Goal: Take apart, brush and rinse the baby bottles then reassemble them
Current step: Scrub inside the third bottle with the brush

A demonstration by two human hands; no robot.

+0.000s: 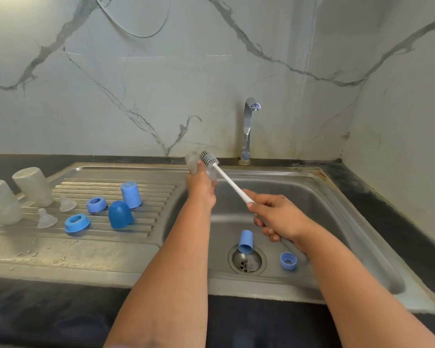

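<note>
So right now the left hand [202, 183] is up over the back edge of the sink [312, 222], its grip closed around a clear baby bottle [193, 160], and the right hand [278, 218] has its grip wrapped round the handle of the white bottle brush [230, 183]. The bristle head sits just beside the bottle's end, touching or nearly so; can't tell whether it's actually inside.

Handling-wise, my guess is the bottle is light, stiff plastic and slippery when wet, so holding it round the body like that makes sense. The brush stem looks thin and probably flexes a bit, so gripping low on the handle gives reach but less control.

Two more clear bottles [33, 185] stand upside down on the drainboard [86, 249], with two silicone teats [66, 203], two blue collar rings [77, 223] and two blue caps [120, 214] near them. Another blue cap [245, 241] lies by the drain, a blue ring [288, 260] close by in the basin.

No brand or writing I can read anywhere, and the tap [248, 129] doesn't look to be running
</note>
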